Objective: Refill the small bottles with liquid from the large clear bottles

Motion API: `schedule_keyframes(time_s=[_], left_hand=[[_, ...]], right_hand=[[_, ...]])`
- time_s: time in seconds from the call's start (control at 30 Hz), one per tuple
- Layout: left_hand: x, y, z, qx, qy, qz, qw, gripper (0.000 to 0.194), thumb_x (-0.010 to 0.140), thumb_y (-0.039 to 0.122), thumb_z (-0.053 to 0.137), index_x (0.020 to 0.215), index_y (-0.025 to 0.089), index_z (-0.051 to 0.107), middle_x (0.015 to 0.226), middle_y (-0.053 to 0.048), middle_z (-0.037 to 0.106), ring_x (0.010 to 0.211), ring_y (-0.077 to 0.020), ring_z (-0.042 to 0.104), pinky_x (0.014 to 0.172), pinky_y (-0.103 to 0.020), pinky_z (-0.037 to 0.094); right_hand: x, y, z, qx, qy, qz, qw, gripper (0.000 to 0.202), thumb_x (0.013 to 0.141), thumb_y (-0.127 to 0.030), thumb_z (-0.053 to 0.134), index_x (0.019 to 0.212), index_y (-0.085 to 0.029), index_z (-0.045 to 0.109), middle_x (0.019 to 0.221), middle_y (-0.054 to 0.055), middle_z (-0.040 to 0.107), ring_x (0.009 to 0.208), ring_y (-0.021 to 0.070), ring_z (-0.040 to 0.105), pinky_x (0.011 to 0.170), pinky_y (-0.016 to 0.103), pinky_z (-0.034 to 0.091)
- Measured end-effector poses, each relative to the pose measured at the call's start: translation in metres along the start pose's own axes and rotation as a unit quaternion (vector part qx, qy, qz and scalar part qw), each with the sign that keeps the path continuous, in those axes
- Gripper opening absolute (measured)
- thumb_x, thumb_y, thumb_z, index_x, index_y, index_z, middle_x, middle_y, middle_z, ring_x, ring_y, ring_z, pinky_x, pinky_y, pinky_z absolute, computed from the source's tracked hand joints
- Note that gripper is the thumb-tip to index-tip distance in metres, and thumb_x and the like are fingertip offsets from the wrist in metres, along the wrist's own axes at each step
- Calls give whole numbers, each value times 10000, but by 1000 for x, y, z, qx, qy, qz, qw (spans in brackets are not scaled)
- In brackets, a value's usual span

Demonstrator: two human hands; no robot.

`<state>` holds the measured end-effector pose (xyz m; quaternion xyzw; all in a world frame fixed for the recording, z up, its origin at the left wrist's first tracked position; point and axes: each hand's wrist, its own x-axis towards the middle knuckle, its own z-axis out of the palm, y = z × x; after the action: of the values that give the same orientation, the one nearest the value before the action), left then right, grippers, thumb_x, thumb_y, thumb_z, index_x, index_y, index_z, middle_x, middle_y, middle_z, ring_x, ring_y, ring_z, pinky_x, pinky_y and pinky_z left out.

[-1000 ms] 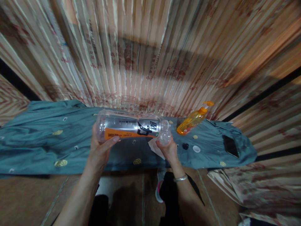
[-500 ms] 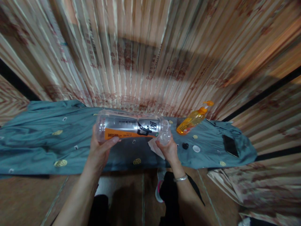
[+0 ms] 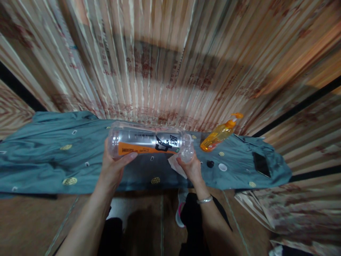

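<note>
A large clear plastic bottle (image 3: 149, 140) with a silver and orange label lies sideways in the air above the cloth-covered table. My left hand (image 3: 114, 165) is wrapped round its base end, thumb along the lower side. At the other end my right hand (image 3: 190, 165), with a bangle on the wrist, grips the neck part; its fingertips are partly hidden behind the clear plastic. A white tissue or paper (image 3: 177, 166) lies on the cloth just below the bottle, beside my right hand.
On the green-blue cloth (image 3: 87, 174) to the right stand or lie an orange pump bottle (image 3: 217, 137), a small black cap (image 3: 210, 164), a white disc (image 3: 222, 167) and a dark phone (image 3: 261, 164). A pleated curtain (image 3: 160, 71) hangs behind the table.
Both hands still hold the bottle in nearly the same place. The view has shifted very slightly.
</note>
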<state>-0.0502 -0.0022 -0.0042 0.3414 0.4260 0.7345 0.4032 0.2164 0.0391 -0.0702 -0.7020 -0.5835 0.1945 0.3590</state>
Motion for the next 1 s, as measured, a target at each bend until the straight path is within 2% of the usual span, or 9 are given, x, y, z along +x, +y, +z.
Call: schedule_keyframes(time_s=[0.2, 0.3, 0.57, 0.67, 1.0], left_hand=[[0, 4, 3, -18, -1, -13, 1000, 827, 403, 284, 1019, 1119, 290, 607, 1048, 4, 712, 1029, -266, 673, 1041, -460, 518], [0, 4, 4, -22, -2, -11, 1000, 803, 405, 295, 1029, 1089, 275, 609, 1041, 13, 713, 1012, -252, 674, 1050, -460, 510], [0, 6, 1, -27, -12, -6, 1000, 764, 417, 293, 1030, 1052, 271, 606, 1049, 8, 718, 1027, -254, 676, 1052, -470, 511], [0, 8, 0, -32, -6, -11, 999, 761, 416, 299, 1032, 1050, 267, 613, 1033, 14, 724, 1004, -243, 686, 1053, -464, 519], [2, 5, -7, -26, -27, -11, 999, 775, 466, 281, 1019, 1127, 275, 615, 1007, 1, 725, 981, -263, 700, 1019, -481, 535]], right_hand=[[-1, 0, 0, 2, 16, -14, 1000, 781, 729, -365, 801, 1444, -143, 579, 1205, 140, 793, 1077, 319, 773, 893, 370, 624], [-1, 0, 1, 6, 19, -20, 1000, 762, 721, -371, 802, 1417, -138, 597, 1226, 147, 785, 1099, 318, 765, 908, 376, 618], [-1, 3, 2, 5, 10, -12, 1000, 797, 744, -389, 797, 1466, -156, 553, 1240, 147, 778, 1105, 326, 764, 929, 400, 613], [-1, 3, 3, 4, 6, -15, 1000, 744, 757, -380, 782, 1441, -169, 576, 1238, 138, 779, 1097, 318, 767, 923, 394, 615], [0, 7, 5, -6, 12, -26, 1000, 750, 761, -399, 770, 1448, -179, 567, 1213, 125, 786, 1072, 322, 772, 902, 397, 621]])
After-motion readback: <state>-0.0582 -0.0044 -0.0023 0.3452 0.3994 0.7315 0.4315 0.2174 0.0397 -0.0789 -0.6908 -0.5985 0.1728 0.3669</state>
